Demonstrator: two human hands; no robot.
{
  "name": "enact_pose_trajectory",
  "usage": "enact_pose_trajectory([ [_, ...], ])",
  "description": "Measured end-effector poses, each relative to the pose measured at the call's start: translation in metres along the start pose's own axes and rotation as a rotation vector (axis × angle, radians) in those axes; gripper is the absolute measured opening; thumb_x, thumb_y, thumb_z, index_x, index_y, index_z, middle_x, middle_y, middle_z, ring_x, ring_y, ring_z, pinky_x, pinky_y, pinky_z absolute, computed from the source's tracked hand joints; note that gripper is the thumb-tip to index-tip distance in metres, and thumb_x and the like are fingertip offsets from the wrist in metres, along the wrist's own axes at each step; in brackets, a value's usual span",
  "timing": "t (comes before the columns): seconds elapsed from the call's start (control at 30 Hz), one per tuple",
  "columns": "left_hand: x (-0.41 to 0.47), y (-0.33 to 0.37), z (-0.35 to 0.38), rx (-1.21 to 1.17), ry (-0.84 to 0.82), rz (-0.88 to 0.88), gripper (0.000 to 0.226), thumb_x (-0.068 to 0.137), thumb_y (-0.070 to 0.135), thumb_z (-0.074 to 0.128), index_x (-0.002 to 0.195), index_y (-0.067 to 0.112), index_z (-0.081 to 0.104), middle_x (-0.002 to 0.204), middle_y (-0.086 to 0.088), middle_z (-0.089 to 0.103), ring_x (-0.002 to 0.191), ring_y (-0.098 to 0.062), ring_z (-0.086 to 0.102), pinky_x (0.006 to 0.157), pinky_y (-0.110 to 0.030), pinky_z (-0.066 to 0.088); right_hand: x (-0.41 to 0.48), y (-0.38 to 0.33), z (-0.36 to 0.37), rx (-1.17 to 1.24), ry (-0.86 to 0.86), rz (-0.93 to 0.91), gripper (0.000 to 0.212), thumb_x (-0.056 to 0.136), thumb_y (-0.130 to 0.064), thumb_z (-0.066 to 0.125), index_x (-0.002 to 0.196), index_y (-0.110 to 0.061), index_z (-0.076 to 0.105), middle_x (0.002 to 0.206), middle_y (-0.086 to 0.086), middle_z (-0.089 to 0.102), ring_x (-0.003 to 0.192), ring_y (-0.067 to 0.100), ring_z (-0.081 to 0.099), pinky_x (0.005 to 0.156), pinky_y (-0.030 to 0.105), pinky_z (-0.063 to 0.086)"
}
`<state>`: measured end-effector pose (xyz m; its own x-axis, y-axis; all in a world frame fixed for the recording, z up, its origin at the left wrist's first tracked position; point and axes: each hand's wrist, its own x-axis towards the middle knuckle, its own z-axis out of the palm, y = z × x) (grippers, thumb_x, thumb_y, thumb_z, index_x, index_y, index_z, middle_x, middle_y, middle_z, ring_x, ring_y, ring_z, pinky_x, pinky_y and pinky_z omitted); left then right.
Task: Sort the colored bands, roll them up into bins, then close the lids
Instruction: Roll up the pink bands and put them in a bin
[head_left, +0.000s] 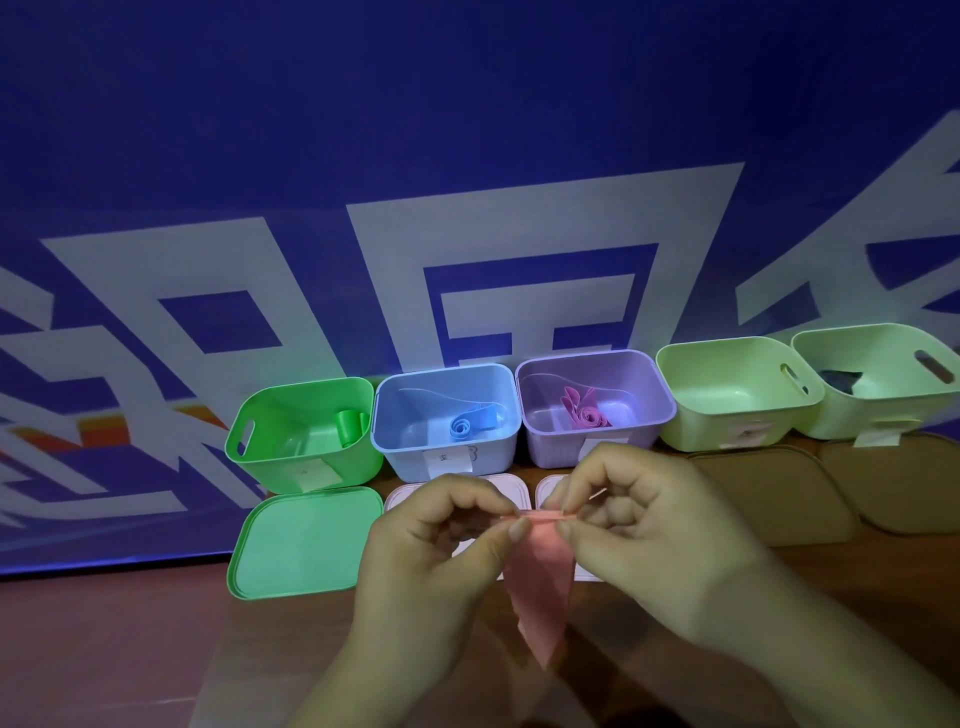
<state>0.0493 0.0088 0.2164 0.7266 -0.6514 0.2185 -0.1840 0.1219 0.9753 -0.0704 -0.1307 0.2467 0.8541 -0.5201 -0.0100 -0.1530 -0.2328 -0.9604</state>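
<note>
Lower centre of frame: left hand (441, 540) and right hand (639, 525) both pinch the pink band (540, 577) at its top edge, below the open bins (447, 421).

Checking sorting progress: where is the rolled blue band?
Head view, left of centre: the blue band lies inside the light blue bin, between the green bin and purple bin.

Five open bins are sitting in a row behind the green lid (306, 543), five lids are lying alongside it, four bands are showing, and two hands are working just right of it
</note>
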Motion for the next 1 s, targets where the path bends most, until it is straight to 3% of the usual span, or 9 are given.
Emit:
enact_pose_trajectory([
  [0.07, 0.001, 0.000, 0.000, -0.005, 0.001, 0.012, 0.015, 0.069, 0.005, 0.077, 0.075, 0.017, 0.071, 0.074, -0.007, 0.072, 0.068, -0.020, 0.068, 0.068, -0.026, 0.055, 0.002, 0.000, -0.001, 0.011, -0.013, 0.022, 0.023, 0.061, -0.039, 0.080, 0.078, -0.030, 0.069, 0.071, 0.002, 0.071, 0.060, 0.017, 0.063, 0.059, 0.033, 0.053],
  [0.13, 0.001, 0.001, 0.001, -0.036, 0.011, -0.008, 0.015, 0.068, 0.005, 0.077, 0.075, 0.017, 0.071, 0.073, -0.008, 0.071, 0.068, -0.020, 0.067, 0.068, -0.027, 0.055, 0.003, 0.001, -0.002, 0.026, -0.028, 0.033, 0.018, 0.070, -0.026, 0.085, 0.081, -0.028, 0.070, 0.068, 0.006, 0.069, 0.059, 0.012, 0.058, 0.060, 0.029, 0.049],
  [0.27, 0.003, 0.005, 0.004, -0.113, -0.002, -0.049, 0.015, 0.069, 0.007, 0.076, 0.076, 0.020, 0.071, 0.073, -0.006, 0.072, 0.069, -0.018, 0.065, 0.066, -0.027, 0.055, 0.007, -0.002, -0.002, 0.063, -0.004, 0.025, 0.022, 0.079, -0.006, 0.079, 0.080, -0.027, 0.071, 0.075, 0.016, 0.068, 0.063, 0.019, 0.057, 0.065, 0.040, 0.051],
  [0.37, 0.006, 0.007, 0.004, -0.136, -0.026, -0.037, 0.018, 0.073, 0.007, 0.076, 0.082, 0.022, 0.071, 0.078, -0.005, 0.073, 0.073, -0.016, 0.067, 0.070, -0.024, 0.055, 0.011, -0.008, -0.003, 0.116, -0.005, 0.012, 0.025, 0.079, 0.001, 0.077, 0.079, -0.023, 0.072, 0.076, 0.017, 0.069, 0.064, 0.020, 0.058, 0.066, 0.039, 0.050],
  [0.5, 0.007, 0.007, 0.003, -0.116, -0.061, -0.039, 0.021, 0.072, 0.028, 0.075, 0.093, 0.026, 0.070, 0.085, -0.011, 0.070, 0.077, -0.020, 0.064, 0.076, -0.032, 0.053, 0.015, -0.016, -0.010, 0.162, 0.013, -0.009, 0.022, 0.080, 0.004, 0.075, 0.079, -0.018, 0.071, 0.070, 0.006, 0.068, 0.066, 0.020, 0.059, 0.066, 0.036, 0.050],
  [0.63, 0.010, 0.010, 0.009, -0.118, -0.077, -0.021, 0.021, 0.075, 0.023, 0.076, 0.095, 0.024, 0.070, 0.092, -0.012, 0.070, 0.083, -0.035, 0.065, 0.080, -0.043, 0.054, 0.015, -0.021, -0.015, 0.147, 0.031, -0.019, 0.023, 0.080, 0.004, 0.074, 0.077, -0.019, 0.071, 0.069, 0.000, 0.068, 0.064, 0.015, 0.060, 0.064, 0.028, 0.050],
  [0.8, 0.016, 0.019, 0.017, -0.101, -0.060, 0.024, 0.027, 0.075, 0.005, 0.072, 0.090, 0.027, 0.072, 0.102, 0.003, 0.070, 0.083, -0.020, 0.067, 0.079, -0.031, 0.056, 0.011, -0.023, -0.024, 0.124, 0.048, 0.000, 0.022, 0.079, 0.003, 0.075, 0.078, -0.019, 0.070, 0.066, 0.005, 0.067, 0.059, 0.015, 0.057, 0.063, 0.027, 0.050],
  [0.9, 0.019, 0.022, 0.020, 0.001, -0.100, 0.095, 0.018, 0.072, 0.018, 0.078, 0.087, 0.028, 0.076, 0.103, 0.004, 0.069, 0.092, -0.020, 0.067, 0.080, -0.031, 0.055, 0.009, -0.025, -0.031, 0.108, 0.067, -0.001, 0.019, 0.078, 0.001, 0.076, 0.078, -0.018, 0.071, 0.072, 0.021, 0.066, 0.058, 0.018, 0.055, 0.062, 0.031, 0.049],
  [1.0, 0.022, 0.025, 0.021, 0.097, -0.167, 0.119, 0.020, 0.071, 0.026, 0.078, 0.091, 0.028, 0.078, 0.100, 0.004, 0.071, 0.095, -0.025, 0.069, 0.084, -0.041, 0.057, 0.007, -0.025, -0.038, 0.166, 0.068, 0.020, 0.019, 0.078, 0.003, 0.075, 0.075, -0.016, 0.072, 0.067, 0.008, 0.066, 0.061, 0.018, 0.056, 0.063, 0.031, 0.050],
])
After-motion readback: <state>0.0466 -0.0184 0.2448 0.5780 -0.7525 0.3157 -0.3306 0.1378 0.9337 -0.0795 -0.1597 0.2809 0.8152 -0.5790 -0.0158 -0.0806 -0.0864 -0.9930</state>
